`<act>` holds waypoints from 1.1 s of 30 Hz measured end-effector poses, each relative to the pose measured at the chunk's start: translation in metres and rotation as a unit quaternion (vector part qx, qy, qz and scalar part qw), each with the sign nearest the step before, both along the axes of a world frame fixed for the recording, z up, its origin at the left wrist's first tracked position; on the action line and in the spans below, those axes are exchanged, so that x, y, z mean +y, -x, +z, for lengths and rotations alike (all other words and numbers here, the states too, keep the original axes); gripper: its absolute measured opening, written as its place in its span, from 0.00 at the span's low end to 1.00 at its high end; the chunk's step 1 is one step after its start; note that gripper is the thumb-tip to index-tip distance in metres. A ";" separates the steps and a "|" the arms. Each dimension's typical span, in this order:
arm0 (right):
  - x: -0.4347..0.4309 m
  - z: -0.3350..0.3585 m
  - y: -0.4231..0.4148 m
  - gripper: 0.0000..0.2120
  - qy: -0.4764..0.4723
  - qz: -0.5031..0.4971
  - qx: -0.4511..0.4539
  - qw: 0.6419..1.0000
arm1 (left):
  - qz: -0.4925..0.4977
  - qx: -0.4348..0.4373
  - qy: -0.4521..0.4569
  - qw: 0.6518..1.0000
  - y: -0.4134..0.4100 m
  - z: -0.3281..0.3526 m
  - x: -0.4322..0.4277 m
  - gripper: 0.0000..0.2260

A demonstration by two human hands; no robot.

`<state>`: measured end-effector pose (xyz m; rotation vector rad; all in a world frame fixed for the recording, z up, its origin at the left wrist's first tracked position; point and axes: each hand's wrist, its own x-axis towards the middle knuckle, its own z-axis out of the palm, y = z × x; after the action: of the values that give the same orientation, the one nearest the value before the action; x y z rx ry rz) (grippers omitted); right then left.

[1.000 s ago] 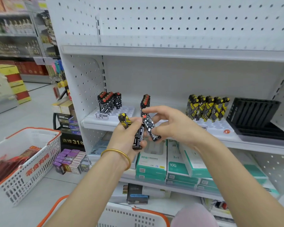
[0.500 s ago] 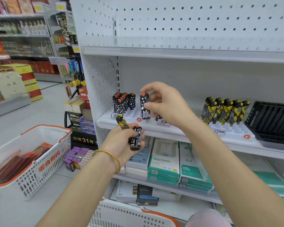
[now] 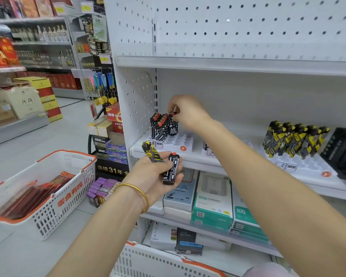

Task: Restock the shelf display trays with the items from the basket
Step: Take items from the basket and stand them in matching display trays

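White pegboard shop shelving (image 3: 248,62): right hand (image 3: 188,113) pinches a red-capped black-and-white lighter (image 3: 173,125) upright in the display tray (image 3: 181,141), 12 o'clock from left hand (image 3: 151,177), which grips a matching lighter (image 3: 171,170) and a yellow-black lighter (image 3: 151,152)

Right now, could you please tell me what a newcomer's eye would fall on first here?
The right hand stands out at mid-shelf, pinching the top of a black-and-white lighter in the cluster at the back left of the white display tray. Just below, the left hand holds a second patterned lighter and a yellow-and-black lighter. A white basket with an orange rim sits on the floor at left.
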<state>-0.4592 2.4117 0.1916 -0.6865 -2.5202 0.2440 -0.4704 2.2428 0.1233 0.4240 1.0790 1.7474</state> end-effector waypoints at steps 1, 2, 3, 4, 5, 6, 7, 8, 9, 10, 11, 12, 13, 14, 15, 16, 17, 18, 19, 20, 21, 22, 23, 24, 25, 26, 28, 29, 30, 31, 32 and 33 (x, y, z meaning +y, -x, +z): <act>0.000 0.001 0.000 0.12 -0.001 -0.005 -0.011 1.000 | -0.004 0.002 0.001 1.000 0.001 0.000 0.000 0.13; -0.001 0.002 0.000 0.12 0.001 -0.010 -0.024 1.000 | -0.008 0.005 0.002 1.000 0.002 0.000 0.000 0.13; -0.001 0.003 0.000 0.12 0.004 -0.012 -0.036 0.999 | -0.013 0.007 0.003 1.000 0.003 -0.001 0.000 0.12; -0.002 0.004 -0.001 0.12 0.008 -0.012 -0.043 0.999 | -0.016 0.008 0.005 1.000 0.003 -0.001 0.000 0.11; -0.003 0.004 -0.002 0.12 0.013 -0.012 -0.045 0.999 | -0.018 0.007 0.007 1.000 0.003 -0.001 0.000 0.11; -0.004 0.004 -0.003 0.12 0.016 -0.011 -0.043 0.999 | -0.021 0.005 0.008 1.000 0.003 -0.001 0.000 0.10; -0.005 0.004 -0.003 0.12 0.016 -0.010 -0.040 0.999 | -0.022 0.003 0.008 1.000 0.003 -0.001 0.001 0.10; -0.005 0.004 -0.004 0.11 0.017 -0.009 -0.034 0.999 | -0.023 0.002 0.008 1.000 0.003 -0.001 0.001 0.10; -0.006 0.004 -0.005 0.11 0.019 -0.009 -0.024 0.999 | -0.023 0.002 0.008 1.000 0.003 -0.001 0.001 0.11; -0.007 0.005 -0.006 0.11 0.026 -0.008 -0.013 1.000 | -0.024 0.003 0.007 1.000 0.003 -0.001 0.002 0.11; -0.007 0.006 -0.007 0.11 0.041 -0.004 -0.002 0.999 | -0.024 0.004 0.007 1.000 0.003 0.000 0.002 0.11; -0.008 0.006 -0.008 0.11 0.062 0.000 0.004 0.998 | -0.023 0.005 0.006 1.000 0.003 0.000 0.002 0.11; -0.010 0.006 -0.008 0.10 0.080 0.004 0.005 0.997 | -0.022 0.005 0.007 1.000 0.002 0.001 0.002 0.11; -0.011 0.005 -0.009 0.07 0.090 0.004 0.002 0.996 | -0.020 0.004 0.007 1.000 0.002 0.001 0.003 0.10; -0.013 0.004 -0.010 0.05 0.091 0.004 -0.001 0.996 | -0.019 0.005 0.008 1.000 0.002 0.002 0.003 0.11; -0.013 0.003 -0.011 0.06 0.087 0.002 -0.004 0.996 | -0.018 0.005 0.009 1.000 0.001 0.002 0.003 0.11; -0.013 0.003 -0.012 0.07 0.084 0.001 -0.007 0.996 | -0.017 0.005 0.009 1.000 0.001 0.002 0.004 0.11; -0.013 0.004 -0.012 0.08 0.079 -0.002 -0.009 0.997 | -0.017 0.006 0.010 1.000 0.001 0.002 0.004 0.11; -0.012 0.004 -0.012 0.07 0.069 -0.004 -0.011 0.998 | -0.017 0.008 0.010 1.000 0.000 0.002 0.004 0.10; -0.011 0.005 -0.012 0.07 0.057 -0.007 -0.017 0.998 | -0.018 0.009 0.011 1.000 0.000 0.003 0.005 0.10; -0.009 0.005 -0.012 0.07 0.045 -0.010 -0.020 0.999 | -0.018 0.009 0.011 1.000 0.000 0.003 0.005 0.10; -0.008 0.005 -0.011 0.08 0.034 -0.012 -0.022 0.999 | -0.018 0.009 0.011 1.000 0.000 0.004 0.005 0.10; -0.007 0.005 -0.011 0.11 0.025 -0.010 -0.022 0.999 | -0.017 0.008 0.011 1.000 0.000 0.004 0.006 0.10; -0.006 0.004 -0.010 0.14 0.016 -0.009 -0.023 1.000 | -0.017 0.008 0.010 1.000 0.000 0.004 0.006 0.11; -0.006 0.003 -0.009 0.15 0.003 -0.005 -0.027 1.000 | -0.017 0.006 0.009 1.000 0.000 0.004 0.006 0.11; -0.006 0.002 -0.009 0.16 -0.011 -0.004 -0.035 0.999 | -0.016 0.003 0.007 1.000 0.000 0.004 0.006 0.11; -0.005 0.002 -0.005 0.15 -0.037 -0.005 -0.046 0.998 | -0.013 -0.004 0.003 1.000 0.000 0.004 0.006 0.11; -0.003 0.002 -0.003 0.15 -0.042 -0.008 -0.044 0.998 | -0.013 -0.007 0.001 1.000 0.000 0.004 0.006 0.11; -0.002 0.003 -0.001 0.14 -0.038 -0.013 -0.041 0.998 | -0.013 -0.009 -0.001 1.000 0.000 0.004 0.005 0.11; -0.002 0.004 0.000 0.14 -0.032 -0.019 -0.037 0.999 | -0.014 -0.010 -0.003 1.000 0.001 0.004 0.005 0.11; -0.001 0.004 0.002 0.13 -0.025 -0.026 -0.037 0.999 | -0.015 -0.011 -0.004 1.000 0.001 0.005 0.004 0.11; 0.000 0.004 0.003 0.13 -0.023 -0.029 -0.040 0.998 | -0.016 -0.012 -0.005 1.000 0.001 0.005 0.004 0.12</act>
<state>-0.4618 2.4116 0.1958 -0.7632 -2.5695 0.1394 -0.4718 2.2464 0.1282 0.4231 1.0413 1.7265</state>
